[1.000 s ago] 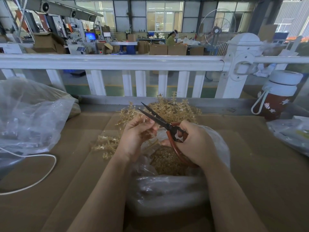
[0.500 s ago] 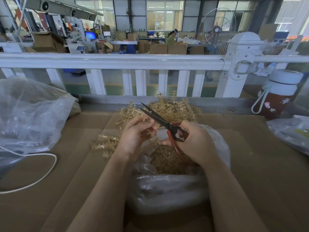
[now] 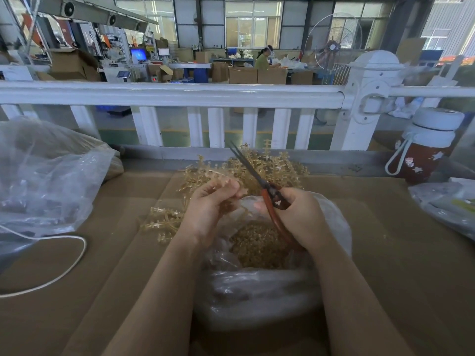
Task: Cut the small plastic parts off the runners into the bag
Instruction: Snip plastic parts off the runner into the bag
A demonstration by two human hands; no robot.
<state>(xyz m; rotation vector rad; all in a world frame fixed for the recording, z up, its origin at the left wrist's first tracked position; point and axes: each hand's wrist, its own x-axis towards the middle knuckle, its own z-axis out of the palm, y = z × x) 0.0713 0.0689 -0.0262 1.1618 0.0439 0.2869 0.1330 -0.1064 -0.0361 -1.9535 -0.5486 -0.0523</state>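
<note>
Change: scissors [image 3: 253, 173] blades, spread wide a second ago, now lie pressed together and point more steeply toward the far edge of the desk [image 3: 385, 253]; both hands sit over the bag as before.
Right hand [image 3: 299, 218] grip: fingers curled round the red handles of the scissors, squeezing them together.
Left hand [image 3: 208, 209] grip: fingertips pinching a tan runner [image 3: 221, 181] with small parts along it, held just left of the blades; whether blade and runner touch, I cannot tell.
Bag [image 3: 331, 227]: clear plastic, mouth open under both hands, at the middle of the near edge of the desk.
Cut parts [image 3: 257, 247]: a tan heap inside the bag, below the hands.
Runner pile [image 3: 280, 168]: uncut tan runners heaped beyond the bag toward the far edge, a few spilling left of the left wrist.
Large clear bag [image 3: 48, 181]: crumpled at the left edge of the desk.
White cord [image 3: 77, 258]: looped on the desk just in front of that large bag.
Bottle [image 3: 426, 145]: red with a white lid and strap, upright at the far right corner.
Plastic packets [image 3: 444, 201]: at the right edge, near the bottle.
White railing [image 3: 180, 93]: runs along behind the far edge.
</note>
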